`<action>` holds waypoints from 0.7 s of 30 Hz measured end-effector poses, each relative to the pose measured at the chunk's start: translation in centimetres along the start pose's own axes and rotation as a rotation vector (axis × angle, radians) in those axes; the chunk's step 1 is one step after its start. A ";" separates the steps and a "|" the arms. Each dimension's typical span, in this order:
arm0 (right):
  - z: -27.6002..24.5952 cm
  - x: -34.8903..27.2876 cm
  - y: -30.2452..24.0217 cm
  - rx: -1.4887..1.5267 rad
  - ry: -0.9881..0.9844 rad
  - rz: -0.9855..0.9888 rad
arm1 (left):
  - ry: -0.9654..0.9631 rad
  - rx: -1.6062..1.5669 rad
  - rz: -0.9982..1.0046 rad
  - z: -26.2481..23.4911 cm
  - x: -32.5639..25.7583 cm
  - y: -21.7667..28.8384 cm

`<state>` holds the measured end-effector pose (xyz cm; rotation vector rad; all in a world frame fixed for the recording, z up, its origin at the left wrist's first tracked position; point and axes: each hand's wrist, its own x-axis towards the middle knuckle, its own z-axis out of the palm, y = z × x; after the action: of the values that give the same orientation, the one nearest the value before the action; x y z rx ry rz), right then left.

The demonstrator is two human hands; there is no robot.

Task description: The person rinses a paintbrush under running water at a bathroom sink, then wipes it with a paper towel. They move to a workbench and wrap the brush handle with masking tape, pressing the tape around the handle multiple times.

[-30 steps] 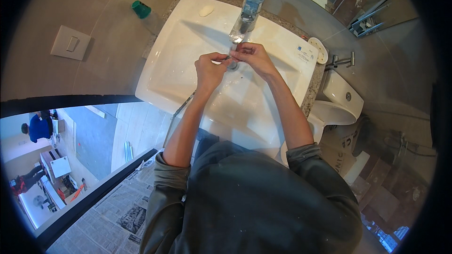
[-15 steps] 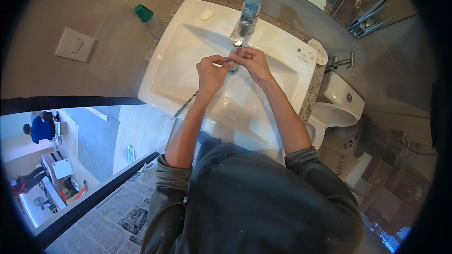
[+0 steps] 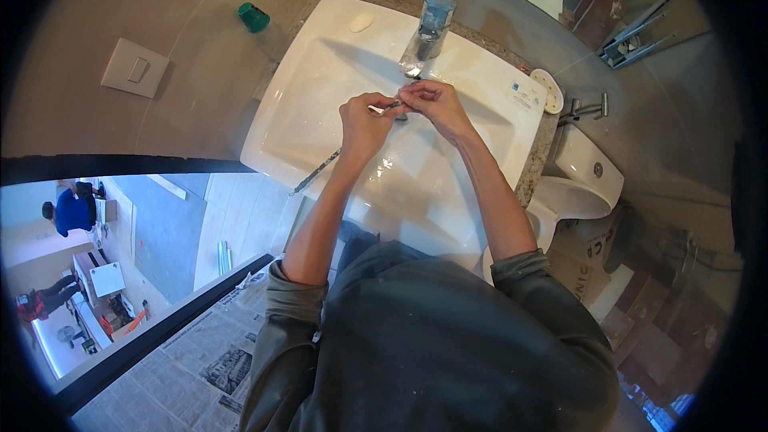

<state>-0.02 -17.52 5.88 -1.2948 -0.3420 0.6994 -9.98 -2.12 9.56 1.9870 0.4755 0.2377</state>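
Observation:
Both hands meet over the white washbasin [image 3: 280, 124], just below the spout of the chrome tap [image 3: 426, 40]. My left hand [image 3: 366, 124] is closed around a long, thin, speckled grey stick [image 3: 318, 171]; its lower end sticks out past my left wrist, over the basin's near left edge. My right hand [image 3: 436, 108] pinches with thumb and fingertips at the stick's upper end. What lies between those fingertips is too small to make out. Behind the hands, the drain fitting [image 3: 402, 118] is partly covered. Blue film wraps the tap's top.
A bar of soap [image 3: 361, 22] lies on the basin's back left rim. A green-capped cup [image 3: 254, 18] stands to the left, a white soap dish [image 3: 548, 90] to the right. The toilet [image 3: 578, 184] is beyond the counter. Two people are past the doorway [image 3: 160, 162].
The whole view has shifted slightly, with the basin a little further right. Both hands stay together under the tap, and the stick remains in the left hand.

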 end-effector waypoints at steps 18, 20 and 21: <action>0.0 0.6 0.1 -0.053 0.074 -0.068 | 0.001 -0.045 0.199 -0.6 -0.1 -1.1; -0.2 0.7 -0.1 -0.080 0.068 -0.071 | -0.008 0.002 0.150 -0.8 0.0 -1.0; -0.3 0.7 -0.2 -0.053 0.100 -0.081 | -0.012 0.024 0.124 -0.8 0.0 -0.9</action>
<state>0.75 -17.35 5.90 -1.3537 -0.3317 0.5579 -10.47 -1.12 9.15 2.0433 0.3490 0.2982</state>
